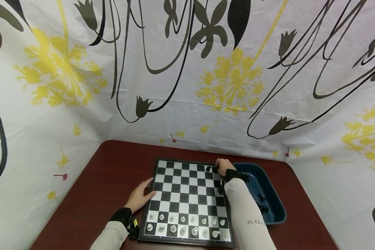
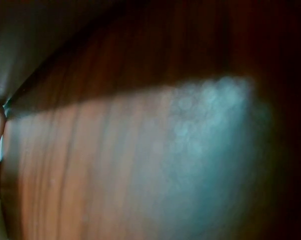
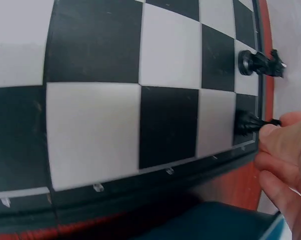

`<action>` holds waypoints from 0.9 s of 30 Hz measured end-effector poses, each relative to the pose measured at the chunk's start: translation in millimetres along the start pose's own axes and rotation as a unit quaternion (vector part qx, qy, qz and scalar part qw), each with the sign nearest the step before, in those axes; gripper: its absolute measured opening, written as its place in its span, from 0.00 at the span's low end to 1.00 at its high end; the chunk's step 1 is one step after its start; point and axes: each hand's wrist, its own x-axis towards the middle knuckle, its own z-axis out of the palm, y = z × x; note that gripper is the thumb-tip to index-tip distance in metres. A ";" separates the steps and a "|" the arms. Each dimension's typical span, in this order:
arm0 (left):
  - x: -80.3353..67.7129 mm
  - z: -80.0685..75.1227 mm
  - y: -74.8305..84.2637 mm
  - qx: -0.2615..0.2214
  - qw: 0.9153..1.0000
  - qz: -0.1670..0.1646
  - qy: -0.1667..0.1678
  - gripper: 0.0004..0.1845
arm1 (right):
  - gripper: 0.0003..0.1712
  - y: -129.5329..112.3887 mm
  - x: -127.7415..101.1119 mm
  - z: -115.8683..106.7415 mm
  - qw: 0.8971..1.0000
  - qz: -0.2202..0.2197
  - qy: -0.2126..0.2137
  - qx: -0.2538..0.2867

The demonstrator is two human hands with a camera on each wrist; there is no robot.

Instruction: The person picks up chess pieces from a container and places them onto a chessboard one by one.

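The person's right hand (image 1: 224,164) is pinching a small black plastic chess piece (image 3: 246,123) upright over the folding chessboard's (image 1: 187,194) far right corner square, while the left hand (image 1: 139,197) is resting flat, fingers relaxed, at the board's left edge.

I see a black-and-white checkered chessboard (image 1: 187,194) on a reddish-brown desk (image 1: 112,180), white pieces (image 1: 182,229) in its near rows, black pieces (image 1: 208,169) far, a dark blue tray (image 1: 270,189), and a white curtain (image 1: 187,69) with yellow flowers.

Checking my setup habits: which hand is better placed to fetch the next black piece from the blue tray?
The right hand: it is at the board's far corner beside the blue tray, while the left hand rests across the board.
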 end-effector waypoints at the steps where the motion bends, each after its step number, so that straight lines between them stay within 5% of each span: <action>1: 0.3 0.1 0.3 0.002 1.000 0.003 0.000 0.34 | 0.12 1.1 -0.6 -2.5 1.000 -0.001 -0.001 0.001; 14: 1.1 0.3 1.0 0.012 1.000 0.002 -0.010 0.35 | 0.29 21.1 -10.4 -46.9 0.999 0.001 -0.045 -0.009; 27: 1.7 -1.5 4.0 0.005 1.000 0.009 -0.018 0.35 | 0.32 45.2 -16.7 -71.1 0.997 -0.009 -0.073 0.016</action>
